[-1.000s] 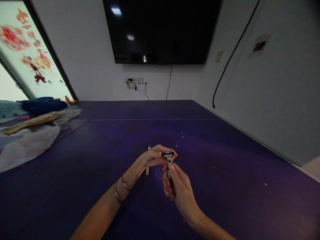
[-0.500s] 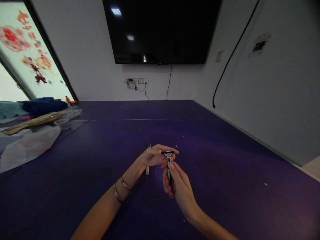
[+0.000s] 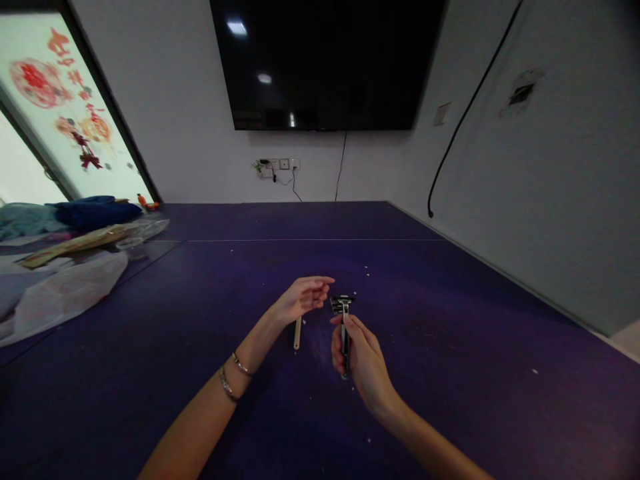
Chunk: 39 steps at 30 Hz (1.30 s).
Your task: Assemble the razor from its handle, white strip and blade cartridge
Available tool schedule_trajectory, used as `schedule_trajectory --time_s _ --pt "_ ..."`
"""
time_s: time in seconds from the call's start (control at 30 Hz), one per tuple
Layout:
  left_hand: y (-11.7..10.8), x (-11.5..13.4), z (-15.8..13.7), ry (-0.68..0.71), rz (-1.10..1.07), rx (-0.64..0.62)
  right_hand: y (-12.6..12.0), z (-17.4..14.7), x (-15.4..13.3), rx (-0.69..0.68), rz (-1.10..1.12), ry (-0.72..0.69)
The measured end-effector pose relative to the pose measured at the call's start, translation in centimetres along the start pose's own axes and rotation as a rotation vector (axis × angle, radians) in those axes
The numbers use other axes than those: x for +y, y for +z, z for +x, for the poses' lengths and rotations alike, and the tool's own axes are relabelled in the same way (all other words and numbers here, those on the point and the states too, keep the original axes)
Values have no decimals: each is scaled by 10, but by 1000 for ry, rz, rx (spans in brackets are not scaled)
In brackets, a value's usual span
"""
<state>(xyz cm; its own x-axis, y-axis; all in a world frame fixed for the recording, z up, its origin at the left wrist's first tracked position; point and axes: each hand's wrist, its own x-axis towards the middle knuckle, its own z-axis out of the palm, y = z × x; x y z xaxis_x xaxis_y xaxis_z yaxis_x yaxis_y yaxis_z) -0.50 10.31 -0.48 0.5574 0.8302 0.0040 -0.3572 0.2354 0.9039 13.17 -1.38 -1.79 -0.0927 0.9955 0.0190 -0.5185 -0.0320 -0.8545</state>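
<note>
Upright in my right hand (image 3: 367, 363) is a razor (image 3: 345, 340) with a silver and black handle. Fingers and thumb wrap that handle, and the dark T-shaped head stands above them. My left hand (image 3: 303, 298) is in the air just left of the razor head, apart from it. Its fingers are loosely bent with nothing visible in them, so it is open. Below the left hand, a slim cream-coloured handle (image 3: 297, 335) with a small hole at its end lies on the purple surface (image 3: 240, 413); the hand hides its far part.
At the far left are clear plastic bags (image 3: 75, 287), a long tan piece (image 3: 75, 245) and dark blue cloth (image 3: 97, 213). Small white specks dot the surface. A television (image 3: 330, 67) hangs on the back wall, and a black cable (image 3: 460, 127) runs down the right wall.
My left hand has come away from the razor head, moving left and slightly up. The razor has shifted a little right in my right hand, and its head is fully exposed.
</note>
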Motion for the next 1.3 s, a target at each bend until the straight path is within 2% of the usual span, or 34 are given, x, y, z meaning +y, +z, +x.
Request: schedule_trajectory --time_s 0.1,0.17,0.27,0.4,0.63,0.77,0.93,1.17,1.3 --pt "-19 6 -1 4 112 293 -7 8 5 29 -3 37" --pt "-30 10 -5 2 162 398 -11 13 9 47 -15 67" --pt "-41 19 -13 21 221 484 -17 19 18 70 -33 119" --pt "-40 31 -21 65 294 524 -24 22 30 71 -30 184" --pt "-28 24 -17 80 481 479 -28 24 34 27 -34 223" --pt "-31 11 -16 52 593 427 -27 23 30 30 -42 225" --pt "-38 1 -20 22 660 420 -26 27 31 58 -80 249" --pt "-37 -10 -21 -45 806 253 -21 39 39 61 -63 329" --pt "-39 -14 -21 -61 893 286 -19 45 39 81 -17 423"
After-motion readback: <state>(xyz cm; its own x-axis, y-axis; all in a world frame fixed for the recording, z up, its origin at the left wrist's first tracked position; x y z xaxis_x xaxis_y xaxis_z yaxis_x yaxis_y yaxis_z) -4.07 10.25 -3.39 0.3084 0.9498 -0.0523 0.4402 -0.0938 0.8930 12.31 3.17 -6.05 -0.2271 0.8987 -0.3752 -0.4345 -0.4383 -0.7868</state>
